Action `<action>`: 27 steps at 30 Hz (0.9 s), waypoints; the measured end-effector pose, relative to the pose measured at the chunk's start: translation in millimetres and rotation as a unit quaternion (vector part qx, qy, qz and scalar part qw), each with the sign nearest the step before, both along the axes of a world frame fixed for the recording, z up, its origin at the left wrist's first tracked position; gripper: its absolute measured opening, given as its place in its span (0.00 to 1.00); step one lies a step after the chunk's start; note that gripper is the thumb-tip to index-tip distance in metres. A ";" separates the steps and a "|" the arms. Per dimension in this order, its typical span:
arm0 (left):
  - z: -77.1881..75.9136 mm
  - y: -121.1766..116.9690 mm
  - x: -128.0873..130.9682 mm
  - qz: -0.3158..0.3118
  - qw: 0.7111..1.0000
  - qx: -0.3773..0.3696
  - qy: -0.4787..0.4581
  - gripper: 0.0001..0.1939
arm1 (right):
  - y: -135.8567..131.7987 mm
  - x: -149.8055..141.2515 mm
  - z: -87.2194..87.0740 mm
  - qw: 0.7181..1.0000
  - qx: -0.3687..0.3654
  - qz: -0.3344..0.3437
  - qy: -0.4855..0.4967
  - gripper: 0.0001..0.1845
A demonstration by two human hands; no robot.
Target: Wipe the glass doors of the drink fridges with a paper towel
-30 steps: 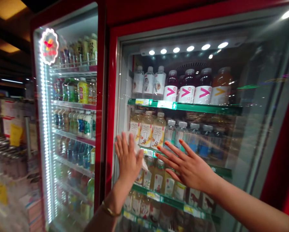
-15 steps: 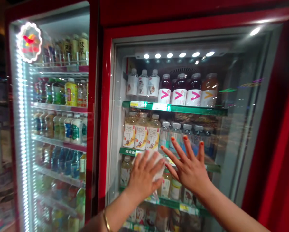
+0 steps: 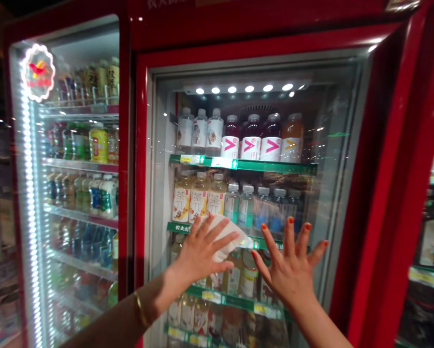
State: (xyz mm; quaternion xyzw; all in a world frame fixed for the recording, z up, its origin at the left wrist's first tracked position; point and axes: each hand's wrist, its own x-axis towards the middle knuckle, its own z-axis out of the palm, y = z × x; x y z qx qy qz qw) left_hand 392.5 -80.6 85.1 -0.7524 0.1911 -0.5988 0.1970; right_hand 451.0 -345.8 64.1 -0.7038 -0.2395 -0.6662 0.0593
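Note:
My left hand [image 3: 198,249], with a gold bangle [image 3: 140,308] on its wrist, holds a white tissue [image 3: 228,233] under its spread fingers, flat at the glass door [image 3: 322,232] of a red-framed drinks fridge. Part of the tissue is hidden by the fingers. To the right of it, my right hand [image 3: 293,270] is open with fingers stretched apart, facing the same glass and holding nothing. Whether its palm touches the glass I cannot tell. Orange-red polish shows on its nails. Behind the glass, tea bottles [image 3: 198,195] and clear bottles [image 3: 246,205] stand near my fingertips.
On the upper shelf [image 3: 275,166] are purple-drink bottles [image 3: 252,137] and an orange one [image 3: 292,137]. A second lit fridge [image 3: 124,145] with several shelves of drinks stands left. A red frame [image 3: 383,193] and more shelved goods are at the right.
The view has swung right, so the fridges sit further left. My right hand has moved right and down across the door, away from my left. More of the tissue shows beside my left fingers.

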 end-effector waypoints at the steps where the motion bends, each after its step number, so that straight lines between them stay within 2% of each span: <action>1: 6.1 3.7 -0.6 0.018 0.999 -0.040 0.000 0.52 | 0.1 -0.3 0.0 1.000 -0.003 0.002 0.001 0.53; 3: 19.8 6.9 -0.7 0.048 0.990 -0.135 -0.007 0.52 | 0.0 -1.3 0.6 1.000 -0.001 0.010 -0.001 0.53; 5: 21.6 -0.8 0.8 0.055 0.983 -0.174 -0.016 0.54 | -0.6 -2.4 1.5 1.000 0.010 0.017 -0.001 0.52; 7: 8.1 -13.3 1.9 0.036 0.992 -0.116 -0.011 0.57 | -1.4 -3.0 2.0 1.000 0.011 0.024 0.001 0.52; 9: -5.8 -18.4 1.8 0.007 1.000 0.002 0.021 0.57 | -1.8 -3.1 1.9 0.999 0.009 0.032 0.002 0.52; 10: -6.5 -15.9 1.3 -0.001 0.998 0.046 0.042 0.56 | -1.7 -3.0 1.6 0.999 0.010 0.037 0.002 0.53; 11: -0.8 -10.3 0.8 -0.004 0.996 0.062 0.059 0.55 | -1.3 -2.9 1.3 0.999 0.012 0.042 0.003 0.53; 12: 11.2 -2.8 0.3 -0.001 0.996 0.047 0.069 0.53 | -0.6 -2.8 1.0 0.999 0.018 0.046 0.005 0.53; 15: 63.0 13.7 2.1 0.024 0.991 -0.130 0.033 0.46 | 1.5 -2.9 0.3 0.998 0.031 0.055 0.011 0.53; 16: 75.1 13.4 3.7 0.030 0.982 -0.186 0.008 0.45 | 1.7 -3.1 0.1 0.998 0.032 0.057 0.010 0.53; 17: 80.6 9.7 5.1 0.031 0.976 -0.214 -0.012 0.44 | 1.5 -3.3 -0.2 0.998 0.033 0.059 0.011 0.53; 18: 79.1 3.8 5.8 0.029 0.977 -0.208 -0.022 0.45 | 0.9 -3.4 -0.6 0.998 0.032 0.060 0.011 0.52; 19: 71.9 -2.9 5.4 0.023 0.986 -0.165 -0.015 0.45 | -0.1 -3.5 -0.9 0.998 0.031 0.062 0.011 0.52; 21: 51.8 -11.5 1.6 0.000 0.999 0.014 0.044 0.45 | -3.1 -3.7 -1.4 0.997 0.026 0.069 0.005 0.50; 22: 45.5 -10.7 -1.1 -0.012 0.991 0.111 0.080 0.45 | -4.6 -3.8 -1.5 0.997 0.023 0.072 0.002 0.50; 23: 45.4 -6.3 -3.7 -0.020 0.977 0.181 0.109 0.44 | -5.7 -3.9 -1.6 0.997 0.019 0.074 0.000 0.50; 24: 52.5 0.9 -5.6 -0.022 0.969 0.212 0.125 0.43 | -6.4 -4.0 -1.7 0.997 0.016 0.074 -0.001 0.50; 25: 66.1 9.1 -6.5 -0.021 0.971 0.203 0.125 0.43 | -6.4 -4.2 -1.9 0.997 0.016 0.071 0.000 0.50; 27: 102.5 20.5 -3.7 -0.007 0.993 0.086 0.083 0.43 | -4.2 -4.4 -3.0 0.998 0.023 0.062 0.000 0.50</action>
